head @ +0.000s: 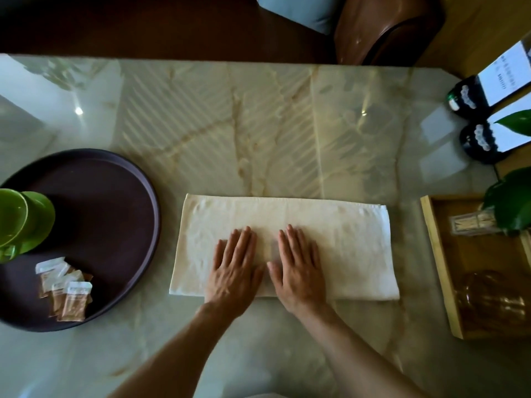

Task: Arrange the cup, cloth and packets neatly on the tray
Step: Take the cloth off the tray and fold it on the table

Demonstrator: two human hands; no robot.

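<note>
A cream cloth [350,242], folded into a long rectangle, lies flat on the marble table in front of me. My left hand [234,271] and my right hand [298,268] rest side by side on its near middle, palms down, fingers stretched out. To the left stands a round dark tray [109,202]. On the tray's left side is a green cup [31,219] on a green saucer. Several small brown and white packets [67,291] lie in a loose overlapping pile at the tray's near edge.
A wooden tray [439,268] at the right holds a clear toothpick holder [474,224] and a glass jar [488,300]. Green plant leaves [511,202] overhang it. Two dark bottles [471,119] with white labels lie at the far right. A brown chair [385,30] stands beyond the table.
</note>
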